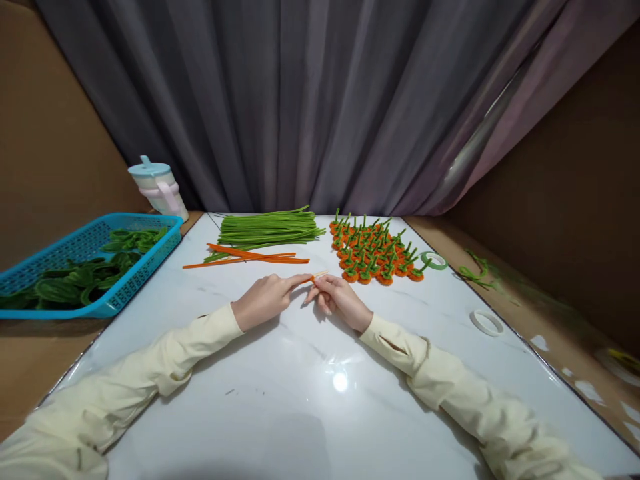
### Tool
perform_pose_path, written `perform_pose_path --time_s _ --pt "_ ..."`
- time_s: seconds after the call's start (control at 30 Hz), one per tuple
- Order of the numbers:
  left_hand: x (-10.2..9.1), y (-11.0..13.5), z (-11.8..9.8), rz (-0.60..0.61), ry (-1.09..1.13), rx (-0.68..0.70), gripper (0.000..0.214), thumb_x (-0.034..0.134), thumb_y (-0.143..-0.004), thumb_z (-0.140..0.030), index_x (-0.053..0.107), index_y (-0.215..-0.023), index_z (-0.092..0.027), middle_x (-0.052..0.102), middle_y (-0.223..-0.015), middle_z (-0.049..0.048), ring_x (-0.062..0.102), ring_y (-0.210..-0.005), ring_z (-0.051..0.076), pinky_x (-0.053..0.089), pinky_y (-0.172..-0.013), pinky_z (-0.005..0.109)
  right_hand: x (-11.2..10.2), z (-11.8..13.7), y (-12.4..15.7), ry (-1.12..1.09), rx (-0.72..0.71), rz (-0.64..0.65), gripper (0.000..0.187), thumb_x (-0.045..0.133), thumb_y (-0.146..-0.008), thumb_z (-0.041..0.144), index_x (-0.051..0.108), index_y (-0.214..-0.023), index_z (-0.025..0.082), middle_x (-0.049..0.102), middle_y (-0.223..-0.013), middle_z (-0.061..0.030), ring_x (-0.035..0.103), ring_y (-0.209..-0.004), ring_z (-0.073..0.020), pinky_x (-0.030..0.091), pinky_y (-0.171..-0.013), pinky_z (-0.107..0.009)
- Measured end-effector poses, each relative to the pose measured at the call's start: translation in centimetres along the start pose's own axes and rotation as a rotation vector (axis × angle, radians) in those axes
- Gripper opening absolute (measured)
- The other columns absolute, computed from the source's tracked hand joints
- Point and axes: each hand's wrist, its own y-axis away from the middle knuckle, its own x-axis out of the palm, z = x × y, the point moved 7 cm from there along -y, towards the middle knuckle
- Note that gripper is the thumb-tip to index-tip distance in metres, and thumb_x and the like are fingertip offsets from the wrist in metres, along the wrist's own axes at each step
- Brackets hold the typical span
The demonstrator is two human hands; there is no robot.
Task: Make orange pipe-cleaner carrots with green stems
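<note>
Here's the small orange piece (308,281), right between the two hands above the white tabletop (280,387), nearer the person than the loose orange strips (250,255). The right hand (343,298) pinches it, thumb and finger together, beside a thin pale stick (321,273)! The left hand (267,298) has a finger stretched to its other end; whether the thumb clamps there, one can't tell. It looks feather-light, bendy, hardly slippery: a gentle fingertip pinch near the end should suit.

tabletop (280,373): smooth, glossy (catching glare) | basket (145,269): plastic | curtain (295,100): matt cloth | orange pieces (385,277): rough, fuzzy
</note>
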Motion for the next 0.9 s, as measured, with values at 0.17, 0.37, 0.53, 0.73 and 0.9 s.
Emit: perform_pose_path --time_s 0.17,0.37,0.53,0.73,0.9 --pt "-0.1 -0.2 0.1 0.025 0.175 0.032 0.041 0.035 -0.086 -0.023 0.054 -0.122 -0.027 0.065 -0.110 0.0030 0.060 -0.092 0.020 0.043 -0.079 0.027 -1.0 1.3 1.2 0.387 -0.230 -0.225 0.029 0.053 -0.082 0.045 0.049 -0.071 0.018 0.052 -0.048 0.0048 0.037 -0.040 -0.0080 0.026 -0.040 -0.020" --pt "0.4 -0.2 -0.3 0.322 0.356 0.024 0.035 0.041 -0.084 -0.027 0.062 -0.113 -0.023 0.064 -0.107 0.0033 0.056 -0.092 0.017 0.040 -0.080 0.024 -1.1 1.5 1.5 0.372 -0.230 -0.207 0.029 0.059 -0.076 0.045 0.050 -0.067 0.018 0.042 -0.046 0.0066 0.034 -0.045 -0.0082 0.024 -0.046 -0.022" --pt "1.6 0.9 0.4 0.723 0.691 -0.140 0.038 0.048 -0.083 -0.033 0.058 -0.118 -0.023 0.031 -0.047 -0.0054 0.023 -0.040 0.008 0.017 -0.039 0.020 0.2 0.7 0.8 0.271 -0.093 -0.004 0.035 0.063 -0.070 0.049 0.049 -0.068 0.017 0.040 -0.040 0.0084 0.029 -0.038 -0.0057 0.020 -0.041 -0.020" --pt "2.7 0.8 1.1 0.886 1.155 -0.170 0.045 0.056 -0.081 -0.032 0.052 -0.123 -0.018 0.010 -0.052 -0.0088 0.004 -0.043 0.006 0.004 -0.037 0.020 0.5 0.8 0.6 0.115 0.016 0.150 0.031 0.062 -0.072 0.043 0.047 -0.073 0.017 0.042 -0.042 0.0084 0.023 -0.034 -0.0030 0.013 -0.036 -0.018" --pt "3.4 -0.3 1.5 0.714 1.436 -0.128 0.041 0.052 -0.085 -0.028 0.044 -0.124 -0.021 0.010 -0.053 -0.0100 0.001 -0.042 0.004 0.005 -0.035 0.016 0.1 0.9 0.1 -0.011 -0.012 0.147 0.025 0.057 -0.075 0.038 0.042 -0.073 0.018 0.055 -0.053 0.0037 0.020 -0.033 -0.0023 0.014 -0.035 -0.017"
